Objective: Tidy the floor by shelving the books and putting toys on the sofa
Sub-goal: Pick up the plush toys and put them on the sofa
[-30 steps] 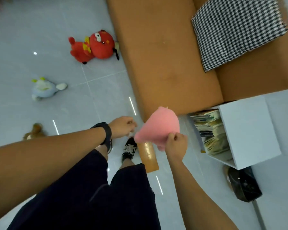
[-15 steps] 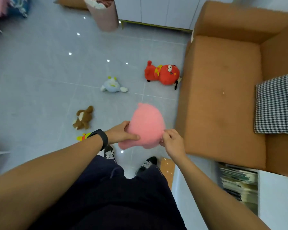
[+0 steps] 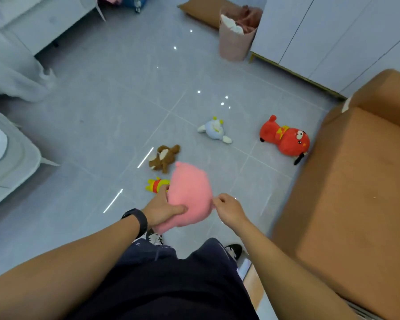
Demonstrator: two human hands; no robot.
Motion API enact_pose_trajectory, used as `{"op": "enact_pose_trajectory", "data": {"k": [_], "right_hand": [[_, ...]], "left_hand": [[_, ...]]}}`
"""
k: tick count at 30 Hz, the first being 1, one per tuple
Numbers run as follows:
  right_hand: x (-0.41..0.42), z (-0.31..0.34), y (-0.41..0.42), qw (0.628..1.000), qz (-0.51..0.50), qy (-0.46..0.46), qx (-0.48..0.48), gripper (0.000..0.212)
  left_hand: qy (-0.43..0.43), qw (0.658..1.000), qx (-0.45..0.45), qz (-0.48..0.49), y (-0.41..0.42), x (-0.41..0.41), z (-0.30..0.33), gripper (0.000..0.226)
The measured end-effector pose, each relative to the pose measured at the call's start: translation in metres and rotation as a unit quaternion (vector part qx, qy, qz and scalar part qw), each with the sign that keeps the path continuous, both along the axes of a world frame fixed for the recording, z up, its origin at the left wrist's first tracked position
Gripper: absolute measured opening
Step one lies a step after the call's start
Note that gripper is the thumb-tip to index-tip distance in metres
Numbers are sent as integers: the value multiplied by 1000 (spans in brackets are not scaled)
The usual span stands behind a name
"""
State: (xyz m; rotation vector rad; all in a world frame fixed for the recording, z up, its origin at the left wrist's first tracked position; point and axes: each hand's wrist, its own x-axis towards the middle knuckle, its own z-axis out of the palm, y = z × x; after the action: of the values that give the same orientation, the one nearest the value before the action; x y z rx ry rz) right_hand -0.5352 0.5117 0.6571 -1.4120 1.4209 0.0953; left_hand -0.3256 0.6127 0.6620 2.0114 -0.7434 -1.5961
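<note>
Swung away from the sofa (image 3: pixel 356 192) since the earlier frame, the pink plush toy (image 3: pixel 189 195) is being gripped above the floor by the left hand (image 3: pixel 162 207) while the right hand (image 3: pixel 229 207), fingers loosely curled, is just touching its edge; it is probably being carried, and next needs setting on the sofa cushion.

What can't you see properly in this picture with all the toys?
- Yellow and red toy: head view, mostly hidden behind the pink plush and the left hand.
- Pink plush: only its plain side shows; no face visible.
- Right hand: its fingertips meet the plush's edge; whether they pinch it is unclear.
- Sofa: cut off by the right edge.
- Pink bin: contents too blurred to name.
</note>
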Motion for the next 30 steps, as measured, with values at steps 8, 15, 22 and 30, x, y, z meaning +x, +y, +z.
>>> {"op": "enact_pose_trajectory", "data": {"k": [8, 15, 22, 30], "right_hand": [[126, 7, 20, 967, -177, -79, 165, 71], [191, -30, 17, 950, -214, 12, 227, 110], [242, -90, -23, 951, -263, 29, 163, 90], [258, -145, -50, 962, -188, 198, 20, 73]], "left_hand": [[-225, 915, -63, -329, 13, 104, -1, 104], [-259, 849, -133, -441, 2, 136, -22, 78], [-170, 911, -99, -361, -27, 166, -44, 49], [-76, 987, 135, -37, -48, 238, -139, 28]]}}
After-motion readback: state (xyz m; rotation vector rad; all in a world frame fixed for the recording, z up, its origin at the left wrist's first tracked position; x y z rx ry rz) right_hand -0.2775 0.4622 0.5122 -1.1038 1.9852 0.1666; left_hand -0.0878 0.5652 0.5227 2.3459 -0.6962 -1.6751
